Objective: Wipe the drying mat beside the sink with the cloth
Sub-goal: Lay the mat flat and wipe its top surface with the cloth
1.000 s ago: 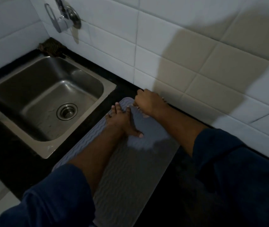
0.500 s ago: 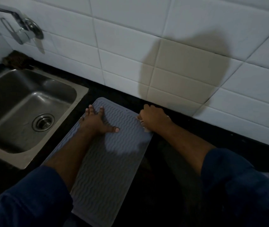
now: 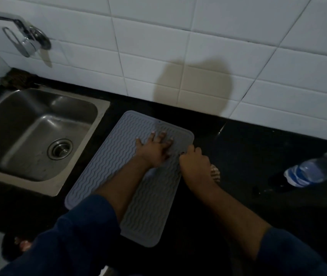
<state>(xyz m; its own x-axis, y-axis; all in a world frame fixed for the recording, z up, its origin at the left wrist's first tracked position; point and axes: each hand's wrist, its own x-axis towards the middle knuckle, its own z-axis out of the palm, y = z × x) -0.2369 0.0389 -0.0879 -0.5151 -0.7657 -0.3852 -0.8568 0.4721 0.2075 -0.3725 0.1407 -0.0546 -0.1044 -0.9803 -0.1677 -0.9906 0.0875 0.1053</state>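
One grey wavy-ribbed silicone drying mat [image 3: 118,166] lies on the black countertop [image 3: 248,148], just right of the steel sink [image 3: 37,134]. Your left hand [image 3: 154,150] presses flat on it, fingers spread; your right hand [image 3: 195,166] is fisted around a pale striped cloth [image 3: 215,173] at the mat's right edge. A clear plastic bottle [image 3: 316,170] lies well apart.

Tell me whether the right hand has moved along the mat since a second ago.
Yes. The right hand, closed on the cloth, was near the mat's far end by the wall; now it sits farther back toward the person, at the mat's right edge.
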